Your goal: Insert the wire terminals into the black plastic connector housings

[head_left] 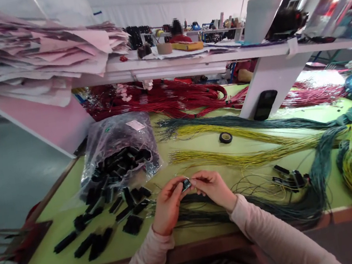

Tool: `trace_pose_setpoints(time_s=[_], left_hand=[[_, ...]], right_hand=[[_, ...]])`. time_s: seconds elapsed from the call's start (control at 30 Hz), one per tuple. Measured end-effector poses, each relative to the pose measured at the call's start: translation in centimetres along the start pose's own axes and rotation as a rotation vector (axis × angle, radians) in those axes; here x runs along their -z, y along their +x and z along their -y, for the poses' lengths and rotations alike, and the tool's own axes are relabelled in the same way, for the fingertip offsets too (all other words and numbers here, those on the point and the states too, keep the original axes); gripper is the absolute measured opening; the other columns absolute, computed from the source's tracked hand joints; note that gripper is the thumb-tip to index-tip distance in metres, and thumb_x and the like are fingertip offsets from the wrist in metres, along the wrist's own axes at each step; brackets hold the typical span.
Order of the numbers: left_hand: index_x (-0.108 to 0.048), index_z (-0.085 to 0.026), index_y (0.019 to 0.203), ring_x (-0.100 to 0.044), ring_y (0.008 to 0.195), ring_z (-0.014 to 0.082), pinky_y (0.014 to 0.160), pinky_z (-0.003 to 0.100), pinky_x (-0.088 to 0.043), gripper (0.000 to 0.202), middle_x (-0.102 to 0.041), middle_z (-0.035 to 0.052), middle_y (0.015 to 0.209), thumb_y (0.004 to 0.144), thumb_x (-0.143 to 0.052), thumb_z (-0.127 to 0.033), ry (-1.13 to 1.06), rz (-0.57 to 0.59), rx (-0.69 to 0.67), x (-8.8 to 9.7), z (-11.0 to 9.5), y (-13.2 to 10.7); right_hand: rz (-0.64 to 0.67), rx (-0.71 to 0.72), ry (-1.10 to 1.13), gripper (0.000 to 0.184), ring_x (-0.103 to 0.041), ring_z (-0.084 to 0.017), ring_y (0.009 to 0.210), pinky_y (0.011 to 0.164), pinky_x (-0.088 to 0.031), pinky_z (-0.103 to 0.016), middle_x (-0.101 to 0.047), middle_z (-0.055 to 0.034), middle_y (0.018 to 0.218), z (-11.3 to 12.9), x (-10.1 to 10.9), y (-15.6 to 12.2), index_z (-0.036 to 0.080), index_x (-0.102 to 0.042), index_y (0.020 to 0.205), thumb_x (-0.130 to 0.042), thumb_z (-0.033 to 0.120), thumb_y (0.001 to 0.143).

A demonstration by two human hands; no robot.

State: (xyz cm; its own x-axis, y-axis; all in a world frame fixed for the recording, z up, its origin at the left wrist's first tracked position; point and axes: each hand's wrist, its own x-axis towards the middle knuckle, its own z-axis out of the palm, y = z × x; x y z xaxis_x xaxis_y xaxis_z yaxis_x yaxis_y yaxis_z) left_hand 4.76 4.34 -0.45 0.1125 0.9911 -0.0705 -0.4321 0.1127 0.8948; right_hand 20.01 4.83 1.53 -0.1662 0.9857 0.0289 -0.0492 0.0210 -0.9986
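Note:
Near the table's front edge, my left hand (170,200) is closed around a small black connector housing (186,184). My right hand (212,187) meets it from the right, thumb and forefinger pinched at the housing's end; a thin wire seems to be in that pinch, though its tip is hidden. Dark green wires (204,215) lie in a bundle beneath both wrists. Left of my hands, loose black housings (133,224) are scattered on the green table top (115,256). Behind them, more housings spill from a clear plastic bag (120,133).
Yellow wires (218,156) and a black tape roll (225,137) lie beyond my hands. Wired housings (290,177) rest at the right. Red wire bundles (158,97) fill the back under a shelf (218,58) carrying papers (36,51) and a cup (260,19). A person sits far behind.

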Motion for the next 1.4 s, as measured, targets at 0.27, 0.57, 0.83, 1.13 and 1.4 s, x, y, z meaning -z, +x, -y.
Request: trace_pose_setpoints(time_s=[0.27, 0.57, 0.83, 1.13, 1.4], left_hand=[[-0.066, -0.019, 0.101, -0.061, 0.060, 0.0123, 0.046, 0.019, -0.047, 0.031, -0.068, 0.0021, 0.075, 0.072, -0.069, -0.031, 0.067, 0.066, 0.107, 0.5, 0.1, -0.4], [-0.069, -0.018, 0.100, -0.061, 0.067, 0.0080, 0.057, 0.016, -0.053, 0.034, -0.066, 0.0011, 0.084, 0.066, -0.074, -0.019, -0.153, 0.004, 0.152, 0.8, -0.8, -0.2], [-0.068, -0.018, 0.100, -0.063, 0.071, 0.0115, 0.056, 0.016, -0.054, 0.033, -0.068, 0.0028, 0.081, 0.067, -0.074, -0.018, -0.181, 0.030, 0.160, 0.8, -1.0, -0.2], [-0.069, -0.017, 0.095, -0.064, 0.070, 0.0124, 0.057, 0.018, -0.055, 0.030, -0.068, 0.0021, 0.077, 0.066, -0.075, -0.018, -0.180, 0.002, 0.127, 1.0, -0.8, 0.0], [-0.069, -0.016, 0.097, -0.066, 0.073, 0.0142, 0.056, 0.018, -0.055, 0.031, -0.069, 0.0036, 0.080, 0.066, -0.074, -0.017, -0.168, -0.017, 0.121, 1.2, -0.5, -0.1]], right_hand=[[0.010, 0.073, -0.099, 0.022, -0.054, -0.011, 0.055, 0.051, -0.044, -0.022, -0.062, -0.0006, 0.064, 0.6, 0.2, -0.2, 0.017, -0.067, 0.076, -0.062, 0.039, 0.078], [-0.051, 0.304, -0.425, 0.019, -0.048, -0.012, 0.059, 0.054, -0.037, -0.023, -0.053, -0.0014, 0.065, 1.8, 0.3, -0.6, 0.017, -0.063, 0.071, -0.055, 0.029, 0.083], [-0.028, 0.343, -0.566, 0.026, -0.040, -0.009, 0.055, 0.053, -0.032, -0.022, -0.042, 0.0022, 0.059, 1.9, 0.3, -0.7, 0.017, -0.051, 0.060, -0.048, 0.022, 0.085], [0.059, 0.258, -0.583, 0.022, -0.041, -0.008, 0.054, 0.053, -0.032, -0.021, -0.045, 0.0025, 0.057, 2.6, 0.0, -0.8, 0.015, -0.053, 0.059, -0.049, 0.017, 0.080], [0.107, 0.223, -0.571, 0.020, -0.042, -0.008, 0.053, 0.052, -0.032, -0.020, -0.050, 0.0019, 0.057, 2.6, -0.3, -0.8, 0.015, -0.056, 0.058, -0.051, 0.016, 0.077]])
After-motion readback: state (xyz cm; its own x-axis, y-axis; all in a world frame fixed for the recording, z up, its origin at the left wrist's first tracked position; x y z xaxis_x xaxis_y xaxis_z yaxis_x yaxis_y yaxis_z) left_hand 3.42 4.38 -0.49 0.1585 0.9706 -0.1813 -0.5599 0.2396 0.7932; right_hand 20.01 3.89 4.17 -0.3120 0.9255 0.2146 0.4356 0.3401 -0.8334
